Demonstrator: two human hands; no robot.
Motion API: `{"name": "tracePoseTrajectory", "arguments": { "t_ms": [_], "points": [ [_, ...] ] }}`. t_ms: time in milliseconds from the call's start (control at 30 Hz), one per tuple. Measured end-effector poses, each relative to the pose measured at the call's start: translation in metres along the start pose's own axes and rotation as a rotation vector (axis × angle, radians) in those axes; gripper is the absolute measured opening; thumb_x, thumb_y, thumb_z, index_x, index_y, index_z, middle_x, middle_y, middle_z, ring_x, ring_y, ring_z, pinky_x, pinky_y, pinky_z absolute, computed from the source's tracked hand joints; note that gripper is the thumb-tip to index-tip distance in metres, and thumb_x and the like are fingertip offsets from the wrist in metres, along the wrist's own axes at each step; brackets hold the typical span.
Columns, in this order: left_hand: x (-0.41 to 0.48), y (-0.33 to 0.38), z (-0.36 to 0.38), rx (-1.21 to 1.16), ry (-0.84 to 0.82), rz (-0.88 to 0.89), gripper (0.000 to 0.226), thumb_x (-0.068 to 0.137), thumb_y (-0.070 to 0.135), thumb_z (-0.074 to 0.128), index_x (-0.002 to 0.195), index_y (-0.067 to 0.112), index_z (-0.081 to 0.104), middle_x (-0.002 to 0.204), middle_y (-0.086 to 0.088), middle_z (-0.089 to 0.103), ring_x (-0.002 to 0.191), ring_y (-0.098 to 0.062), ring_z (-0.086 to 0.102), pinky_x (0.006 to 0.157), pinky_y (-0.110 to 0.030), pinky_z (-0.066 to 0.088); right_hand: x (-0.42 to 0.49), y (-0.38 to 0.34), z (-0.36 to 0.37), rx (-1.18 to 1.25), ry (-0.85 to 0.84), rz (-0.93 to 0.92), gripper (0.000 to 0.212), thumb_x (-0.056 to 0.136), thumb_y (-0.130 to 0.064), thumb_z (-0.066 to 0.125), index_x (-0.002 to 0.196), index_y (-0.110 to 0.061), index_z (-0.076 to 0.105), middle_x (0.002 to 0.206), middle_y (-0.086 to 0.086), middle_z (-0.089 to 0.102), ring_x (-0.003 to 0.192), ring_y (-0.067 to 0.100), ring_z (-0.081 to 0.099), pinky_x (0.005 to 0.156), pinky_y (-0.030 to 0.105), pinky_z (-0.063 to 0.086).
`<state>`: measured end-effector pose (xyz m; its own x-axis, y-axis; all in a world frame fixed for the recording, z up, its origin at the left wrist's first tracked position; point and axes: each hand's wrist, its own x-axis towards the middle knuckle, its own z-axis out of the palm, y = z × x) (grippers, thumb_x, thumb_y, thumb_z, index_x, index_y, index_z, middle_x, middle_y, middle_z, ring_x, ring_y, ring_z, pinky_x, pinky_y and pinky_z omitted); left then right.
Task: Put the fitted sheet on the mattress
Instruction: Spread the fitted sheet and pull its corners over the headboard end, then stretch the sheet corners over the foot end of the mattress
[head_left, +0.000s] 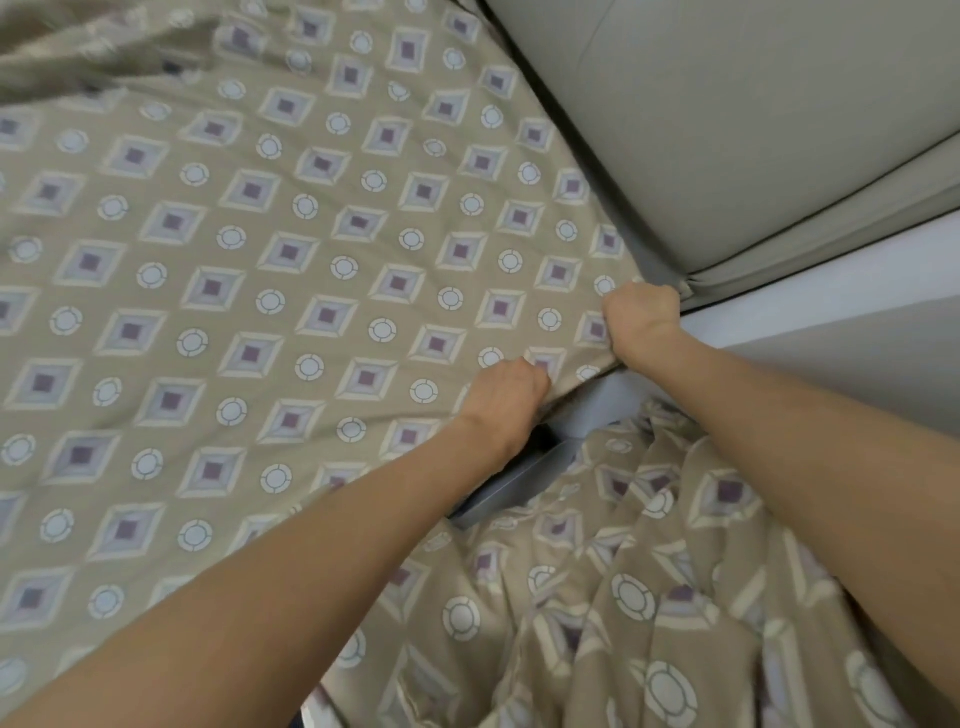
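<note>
Gripping sheet (311, 260) edge beside headboard (727, 130), left hand (504, 397) and right hand (643, 323) both clenching cloth. Likely handling soft, light, limp; taking hold along hem.

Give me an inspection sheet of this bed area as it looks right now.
surface: pale grey-blue mattress, mostly covered, a bare strip showing just under the grips.
job's things: beige diamond-and-circle patterned fitted sheet, spread flat on top, loose part bunched at lower right.
clutter: nothing seen.
grips: left grip and right grip both clutch the sheet's edge at the corner.
cables: nothing seen.
surroundings: grey padded headboard beside that corner.
</note>
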<state>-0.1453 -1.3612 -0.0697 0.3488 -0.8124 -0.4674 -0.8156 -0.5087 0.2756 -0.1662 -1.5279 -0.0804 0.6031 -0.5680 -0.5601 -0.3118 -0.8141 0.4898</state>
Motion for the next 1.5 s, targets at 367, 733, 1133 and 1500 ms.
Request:
{"name": "tracePoseTrajectory", "arguments": {
  "t_ms": [367, 733, 1133, 1500],
  "points": [
    [0.011, 0.006, 0.014, 0.064, 0.013, -0.019, 0.032, 0.086, -0.01, 0.049, 0.113, 0.004, 0.059, 0.111, -0.014, 0.063, 0.104, -0.032, 0.063, 0.069, -0.032, 0.041, -0.004, 0.007, -0.005, 0.066, -0.162, -0.04, 0.032, 0.091, -0.016, 0.052, 0.123, -0.01, 0.058, 0.127, 0.01, 0.057, 0.118, 0.027, 0.055, 0.093, 0.035, 0.043],
    [-0.02, -0.024, -0.002, -0.403, 0.046, -0.27, 0.039, 0.09, 0.016, 0.046, 0.127, 0.023, 0.056, 0.124, -0.003, 0.062, 0.114, -0.026, 0.058, 0.087, -0.035, 0.047, -0.059, -0.003, -0.044, 0.106, -0.052, -0.049, 0.031, 0.092, -0.01, 0.045, 0.121, -0.011, 0.056, 0.12, 0.007, 0.058, 0.112, 0.026, 0.056, 0.078, 0.033, 0.033],
    [-0.197, -0.083, -0.078, -0.483, 0.26, -0.559, 0.042, 0.09, 0.016, 0.045, 0.13, 0.023, 0.054, 0.125, -0.002, 0.061, 0.111, -0.023, 0.059, 0.086, -0.033, 0.049, -0.229, -0.049, -0.135, 0.433, 0.222, -0.271, 0.035, 0.091, -0.013, 0.043, 0.121, -0.018, 0.06, 0.12, 0.003, 0.061, 0.108, 0.026, 0.058, 0.081, 0.033, 0.042],
    [-0.457, -0.154, -0.073, -0.512, 0.322, -0.905, 0.042, 0.09, 0.014, 0.048, 0.131, 0.019, 0.053, 0.128, -0.004, 0.06, 0.107, -0.023, 0.06, 0.079, -0.032, 0.049, -0.386, -0.158, -0.2, 0.542, 0.281, -0.541, 0.037, 0.083, -0.007, 0.045, 0.11, -0.012, 0.069, 0.108, 0.008, 0.07, 0.095, 0.027, 0.066, 0.076, 0.033, 0.052]
  ]
}}
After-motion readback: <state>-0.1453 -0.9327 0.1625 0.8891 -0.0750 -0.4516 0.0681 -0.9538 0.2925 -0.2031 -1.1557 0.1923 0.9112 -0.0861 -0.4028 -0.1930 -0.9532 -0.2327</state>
